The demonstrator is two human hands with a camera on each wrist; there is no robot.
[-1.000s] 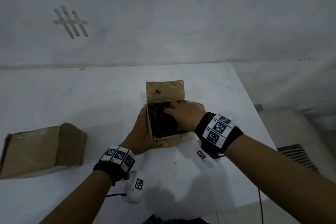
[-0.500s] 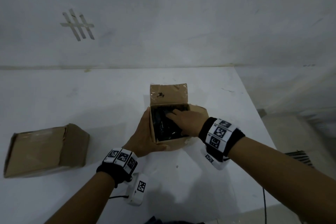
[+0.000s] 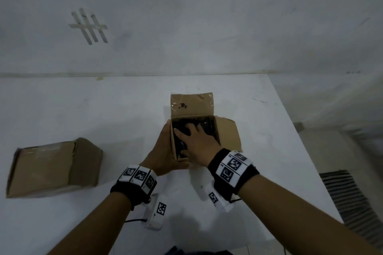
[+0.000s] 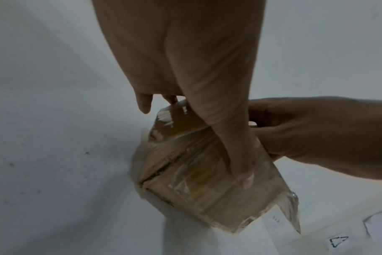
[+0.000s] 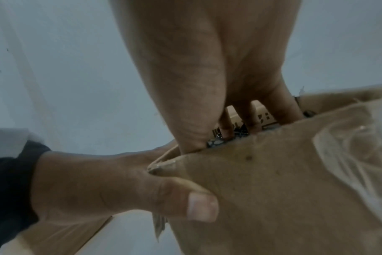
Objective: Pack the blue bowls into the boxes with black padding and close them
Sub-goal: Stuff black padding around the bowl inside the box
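Note:
An open cardboard box (image 3: 192, 107) stands mid-table with its far flap up and its right flap (image 3: 228, 134) folded out. Black padding (image 3: 207, 126) fills its inside. No blue bowl shows in any view. My left hand (image 3: 165, 151) grips the box's near-left corner, thumb pressed on the near wall (image 5: 283, 189) and fingers along the left wall (image 4: 196, 189). My right hand (image 3: 196, 141) reaches into the box from above and presses its spread, straight fingers on the padding (image 5: 216, 142).
A second cardboard box (image 3: 51, 167), closed, lies at the table's left. The white table (image 3: 83, 109) meets a white wall at the back. Its right edge drops to the floor, where a striped mat (image 3: 348, 198) lies.
My right hand has slid a little further left across the padding with its fingers spread wider. My left hand keeps its hold on the box, which has barely moved.

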